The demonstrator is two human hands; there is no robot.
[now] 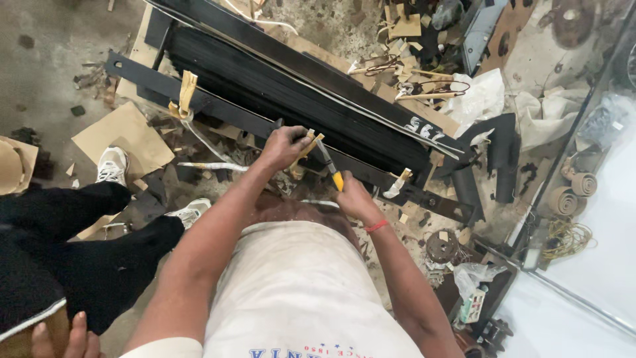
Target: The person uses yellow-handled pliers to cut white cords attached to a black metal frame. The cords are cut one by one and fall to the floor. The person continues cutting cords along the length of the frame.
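Gripping a tan strip [309, 143] in closed left hand [283, 147] fingers, right hand [350, 196] wraps a yellow-handled knife [331, 170] at the black metal frame's [218, 106] near edge.

A utility knife [330, 168] with a yellow handle and a grey blade section is held slanting, its yellow end low toward the person and its blade end up against a tan strip [307, 147] — a narrow band of cardboard-coloured tape or strapping pulled up off the black frame. The long black metal frame [291, 99] lies on the floor, running diagonally from upper left to lower right, its dark slats packed close between two flat bars. A similar tan strip [186, 93] is wrapped round the nearer bar farther left — its ends standing up.
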